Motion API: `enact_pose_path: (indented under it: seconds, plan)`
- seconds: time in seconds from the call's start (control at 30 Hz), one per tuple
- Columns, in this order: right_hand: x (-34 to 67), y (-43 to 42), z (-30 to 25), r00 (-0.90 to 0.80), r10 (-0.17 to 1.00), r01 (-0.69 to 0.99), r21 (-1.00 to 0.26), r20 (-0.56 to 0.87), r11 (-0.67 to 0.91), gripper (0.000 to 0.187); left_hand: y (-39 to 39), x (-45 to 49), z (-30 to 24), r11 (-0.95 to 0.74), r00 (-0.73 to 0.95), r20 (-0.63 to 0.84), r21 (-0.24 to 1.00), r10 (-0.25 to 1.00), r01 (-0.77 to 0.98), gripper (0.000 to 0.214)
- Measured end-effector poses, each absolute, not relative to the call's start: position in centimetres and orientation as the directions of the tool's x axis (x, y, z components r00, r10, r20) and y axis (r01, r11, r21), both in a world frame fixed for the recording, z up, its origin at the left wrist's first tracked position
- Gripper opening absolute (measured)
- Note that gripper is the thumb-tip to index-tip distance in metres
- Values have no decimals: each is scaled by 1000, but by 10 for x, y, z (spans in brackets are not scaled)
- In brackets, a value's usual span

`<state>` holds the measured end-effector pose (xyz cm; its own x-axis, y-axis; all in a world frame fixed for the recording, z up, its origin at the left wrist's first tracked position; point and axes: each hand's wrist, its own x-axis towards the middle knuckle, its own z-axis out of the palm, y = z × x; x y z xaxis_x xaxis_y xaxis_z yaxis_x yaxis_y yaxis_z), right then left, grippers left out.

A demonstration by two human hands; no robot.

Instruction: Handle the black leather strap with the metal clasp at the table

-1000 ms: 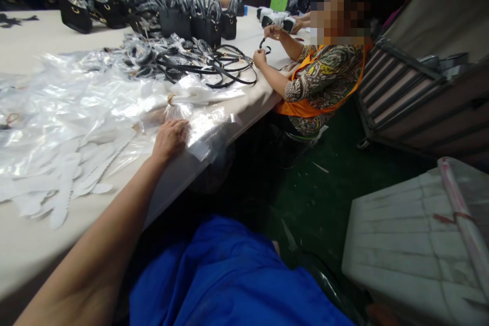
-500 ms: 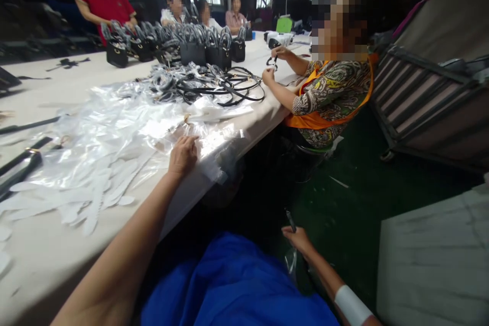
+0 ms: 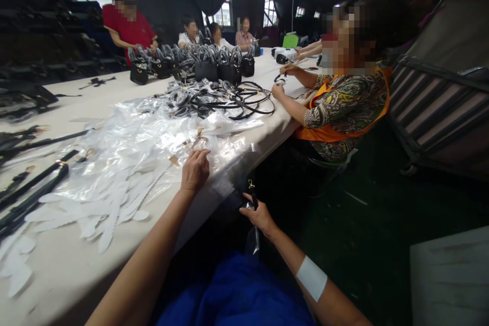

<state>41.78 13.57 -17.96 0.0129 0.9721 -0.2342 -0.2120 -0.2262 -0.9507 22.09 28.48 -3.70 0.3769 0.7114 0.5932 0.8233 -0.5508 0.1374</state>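
My left hand (image 3: 195, 169) rests at the near edge of the table, its fingers curled and pressed together on a clear plastic bag of the pile (image 3: 148, 130). Its fingertips are partly hidden. Below the table edge, my right hand (image 3: 263, 218) grips a narrow black strap (image 3: 254, 198) near its end, where a gold-coloured clasp (image 3: 250, 184) sticks up. Clear plastic hangs under that hand. White paper strips (image 3: 114, 209) lie to the left of my left hand. Black coiled straps (image 3: 244, 99), some wrapped in plastic, are beyond the bags.
Black handbags (image 3: 206, 69) with wrapped handles stand farther back on the table (image 3: 76, 275). More black straps (image 3: 34, 196) lie at the left. A co-worker in a patterned shirt (image 3: 340, 102) sits at the right table edge, handling a small black loop. A wheeled cart (image 3: 439, 107) stands behind.
My right hand has come up and left with the strap, from low over the floor to beside the table edge. My left hand stays on the plastic. The camera view has shifted.
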Motion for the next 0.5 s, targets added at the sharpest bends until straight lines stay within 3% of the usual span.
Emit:
enact_pose_path:
  seconds: [0.23, 0.5]
  plan:
    - [383, 156, -181, 26, 988, -197, -969, -155, -147, 66, 285, 221, -36, -533, 349, 601, 156, 719, 831, 36]
    - [405, 134, -194, 55, 979, -186, -965, -196, -183, 85, 284, 218, -34, -561, 312, 715, 134, 626, 817, 33]
